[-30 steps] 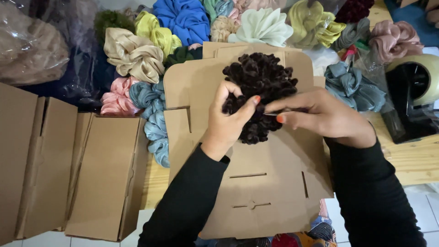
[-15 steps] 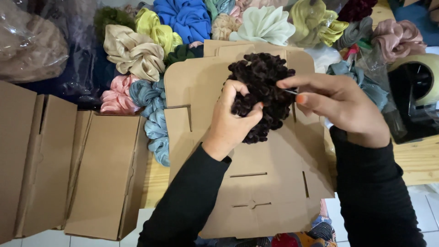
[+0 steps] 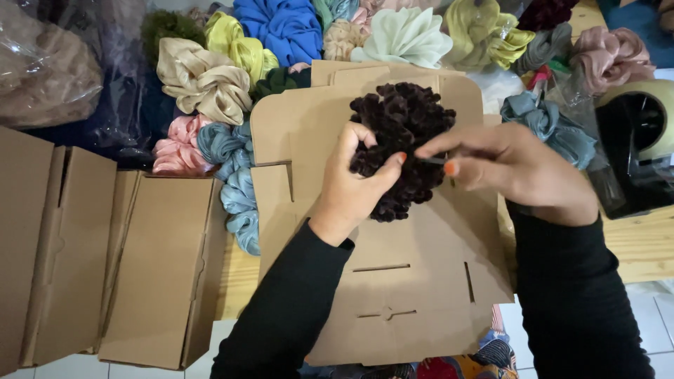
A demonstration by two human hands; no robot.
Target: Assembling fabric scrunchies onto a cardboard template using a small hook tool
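Head cam, near to far: flat unfolded cardboard box (image 3: 393, 295) fills lower centre, lying partly on wooden worktop (image 3: 639, 242). On it, centre frame, dark brown scrunchie (image 3: 407, 133). Left hand (image 3: 351, 186) grip clamped on scrunchie's lower left edge, thumb over it. Right hand (image 3: 519, 168) fingertips pinched together at its right edge. Folded boxes (image 3: 105, 260) lower left. Pile of coloured scrunchies (image 3: 281, 35) across top; tape dispenser (image 3: 639, 151) at right.
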